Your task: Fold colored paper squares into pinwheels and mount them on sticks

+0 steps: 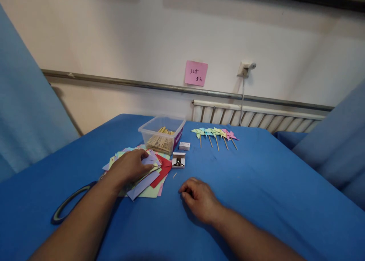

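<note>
My left hand (129, 165) lies over a loose pile of coloured paper sheets (144, 185), its thumb and bent fingers gripping some of the upper purple and yellow ones. A red paper piece (163, 171) pokes out at the right of the pile. Scissors (68, 206) lie partly under my left forearm, with only a dark handle loop showing clearly. My right hand (201, 200) rests on the blue cloth with curled fingers, thumb close to the index finger and nothing visible between them. In front of it is an opened small box (178, 161) with shiny metal pins inside.
A clear plastic tub (178, 129) of short wooden sticks (161, 139) stands behind the papers. Beside it lies a small closed box (184, 146). Several paper pinwheels (215, 132) on sticks lie at the back right. A tiny stick piece (175, 175) is on the blue tablecloth (256, 200).
</note>
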Demonstrator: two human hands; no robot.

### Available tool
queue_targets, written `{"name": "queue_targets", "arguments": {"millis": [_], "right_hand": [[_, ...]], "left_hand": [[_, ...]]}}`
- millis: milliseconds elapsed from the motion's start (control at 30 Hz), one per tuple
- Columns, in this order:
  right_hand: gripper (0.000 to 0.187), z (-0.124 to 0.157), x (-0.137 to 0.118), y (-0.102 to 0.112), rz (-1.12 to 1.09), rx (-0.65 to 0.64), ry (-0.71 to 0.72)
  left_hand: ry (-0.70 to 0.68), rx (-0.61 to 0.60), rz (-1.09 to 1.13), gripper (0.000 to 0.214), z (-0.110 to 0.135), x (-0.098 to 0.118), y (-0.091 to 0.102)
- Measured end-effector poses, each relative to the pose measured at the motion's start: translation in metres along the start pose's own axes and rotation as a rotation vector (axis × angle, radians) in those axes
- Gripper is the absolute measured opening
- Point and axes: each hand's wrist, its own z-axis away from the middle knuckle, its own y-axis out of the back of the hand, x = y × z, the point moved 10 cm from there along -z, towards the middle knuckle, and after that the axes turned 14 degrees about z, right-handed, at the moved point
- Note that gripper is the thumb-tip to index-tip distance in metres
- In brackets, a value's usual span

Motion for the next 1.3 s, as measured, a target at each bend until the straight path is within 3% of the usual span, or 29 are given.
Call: {"name": "queue_targets", "arguments": {"millis": [133, 433, 667, 900, 1133, 1233, 1300], "right_hand": [[0.018, 0.0, -0.001, 0.0, 0.009, -0.003, 0.006], [0.019, 0.0, -0.001, 0.001, 0.008, 0.0, 0.007], [0.018, 0.0, 0.0, 0.0, -0.009, -0.011, 0.011], [0.017, 0.0, -0.001, 0.001, 0.003, -0.002, 0.014], [0.018, 0.0, -0.001, 0.003, -0.006, 0.008, 0.014], [0.012, -0.003, 0.001, 0.002, -0.063, 0.018, -0.003], [0.024, -0.006, 0.007, 0.0, -0.24, 0.009, -0.054]], "left_hand": [[-0.072, -0.02, -0.085, 0.048, 0.002, 0.006, -0.005], [-0.041, 0.049, -0.141, 0.037, 0.008, 0.018, 0.008], [0.002, 0.045, -0.077, 0.036, 0.003, 0.006, 0.006], [0.003, -0.035, -0.044, 0.052, 0.002, 0.001, -0.004], [0.011, 0.25, -0.086, 0.038, 0.019, 0.023, 0.037], [-0.133, 0.487, 0.221, 0.035, 0.042, 0.048, 0.057], [-0.152, 0.498, 0.528, 0.031, 0.051, 0.054, 0.049]]}}
